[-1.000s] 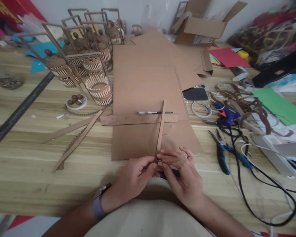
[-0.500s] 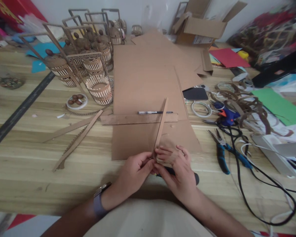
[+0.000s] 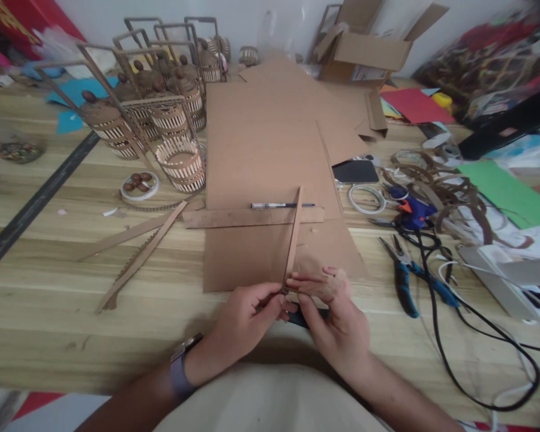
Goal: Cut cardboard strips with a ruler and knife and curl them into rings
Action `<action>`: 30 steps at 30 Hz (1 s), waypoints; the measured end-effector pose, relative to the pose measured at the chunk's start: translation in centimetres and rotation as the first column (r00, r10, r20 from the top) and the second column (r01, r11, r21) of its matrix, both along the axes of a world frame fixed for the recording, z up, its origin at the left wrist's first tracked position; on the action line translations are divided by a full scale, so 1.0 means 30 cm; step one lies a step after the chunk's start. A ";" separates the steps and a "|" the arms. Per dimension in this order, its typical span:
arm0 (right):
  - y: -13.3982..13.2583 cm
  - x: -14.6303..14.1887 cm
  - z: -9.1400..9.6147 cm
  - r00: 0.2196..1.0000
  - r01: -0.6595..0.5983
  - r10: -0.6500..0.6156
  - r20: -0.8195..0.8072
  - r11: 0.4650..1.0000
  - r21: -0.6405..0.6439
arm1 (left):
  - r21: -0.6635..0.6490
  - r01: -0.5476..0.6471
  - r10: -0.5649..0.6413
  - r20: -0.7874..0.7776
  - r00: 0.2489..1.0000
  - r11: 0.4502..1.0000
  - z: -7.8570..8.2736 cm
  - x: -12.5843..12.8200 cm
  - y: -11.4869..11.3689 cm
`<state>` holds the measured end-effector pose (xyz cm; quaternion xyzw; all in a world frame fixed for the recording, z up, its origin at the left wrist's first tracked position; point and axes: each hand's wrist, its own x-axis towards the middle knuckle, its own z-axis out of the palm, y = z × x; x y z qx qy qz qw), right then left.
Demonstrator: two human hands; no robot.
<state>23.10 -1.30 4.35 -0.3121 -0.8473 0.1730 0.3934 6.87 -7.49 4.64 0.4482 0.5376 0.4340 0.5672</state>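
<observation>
The wooden table (image 3: pixel 63 324) carries cardboard sheets (image 3: pixel 265 147), blue-handled pliers (image 3: pixel 404 288) and slatted baskets (image 3: pixel 184 174).

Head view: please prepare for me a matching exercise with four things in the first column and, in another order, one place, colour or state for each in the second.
Column one
1. narrow strip
2. pen
3. pliers
4. round brown pieces

Column two
A. blue and black handles
B. grouped inside a white ring
C. near end at the fingertips of the left hand
D. crossed, in this view, by the narrow strip

Right pairs: 1-C, 2-D, 3-A, 4-B
</observation>
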 end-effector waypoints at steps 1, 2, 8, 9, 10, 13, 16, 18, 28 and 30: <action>-0.002 -0.001 -0.001 1.000 -0.016 0.016 -0.005 1.000 0.009 | -0.005 -0.008 0.008 0.018 1.000 1.000 -0.003 0.000 0.000; -0.004 -0.002 -0.003 0.999 -0.036 0.036 -0.004 0.999 0.019 | -0.007 -0.014 0.014 0.030 0.999 1.000 -0.006 -0.001 0.001; -0.010 -0.006 -0.019 0.997 -0.044 0.038 0.074 0.996 0.073 | 0.010 -0.028 0.029 -0.032 0.999 1.000 -0.027 -0.006 -0.001; -0.010 -0.006 -0.020 0.996 -0.041 0.035 0.080 0.996 0.082 | 0.006 -0.033 0.033 -0.031 0.999 0.999 -0.028 -0.006 -0.001; -0.009 -0.005 -0.020 0.996 -0.044 0.036 0.080 0.995 0.089 | 0.004 -0.035 0.035 -0.029 0.999 0.999 -0.028 -0.005 -0.001; -0.009 -0.003 -0.013 0.997 -0.058 0.052 0.061 0.994 0.090 | 0.037 -0.021 0.022 -0.041 0.999 0.999 -0.018 -0.004 -0.003; -0.007 0.000 -0.001 0.999 -0.047 0.044 0.032 0.996 0.076 | 0.066 0.008 -0.004 -0.067 0.998 0.998 -0.003 -0.005 -0.006; -0.005 0.002 0.005 1.000 -0.013 0.012 0.027 0.999 0.050 | 0.057 0.028 -0.024 -0.080 0.997 0.998 0.004 -0.006 -0.007; -0.008 -0.001 -0.007 0.999 -0.048 0.048 0.015 0.997 0.058 | 0.035 0.001 0.001 -0.042 0.999 0.999 -0.017 -0.007 0.002; -0.008 -0.003 -0.005 0.998 -0.046 0.042 0.050 0.995 0.088 | 0.038 -0.013 0.015 -0.053 0.998 0.999 -0.017 -0.007 0.003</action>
